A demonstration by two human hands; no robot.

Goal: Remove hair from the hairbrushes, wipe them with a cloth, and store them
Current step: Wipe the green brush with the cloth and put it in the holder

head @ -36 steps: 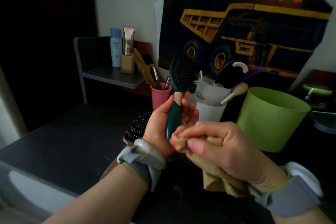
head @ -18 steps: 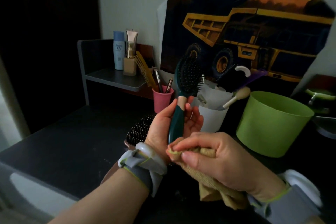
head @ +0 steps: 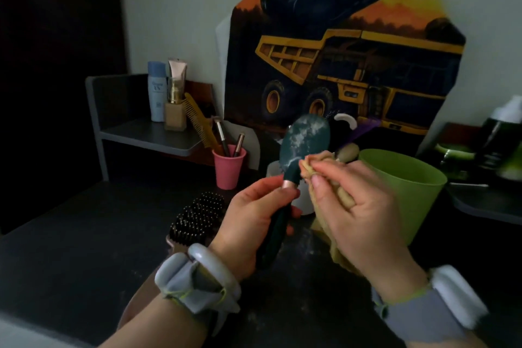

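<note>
My left hand (head: 254, 223) grips the dark green handle of a teal hairbrush (head: 306, 141), held upright with its smooth, whitish-smeared back toward me. My right hand (head: 358, 212) pinches a tan cloth (head: 319, 167) and presses it against the lower right of the brush head, near the copper collar. A second brush with black bristles (head: 197, 215) lies on the dark table behind my left wrist. More brushes (head: 350, 121) stand in a white holder behind the teal brush, mostly hidden.
A green bucket (head: 418, 192) stands at the right, close behind my right hand. A pink cup (head: 228, 169) holds makeup brushes and a yellow comb (head: 197, 118). A grey shelf (head: 147, 135) at the back left carries bottles. A truck picture (head: 353, 65) leans on the wall.
The teal brush has been turned so its back faces me instead of the bristles. My right hand with the cloth moved up from the handle's end to the brush head.
</note>
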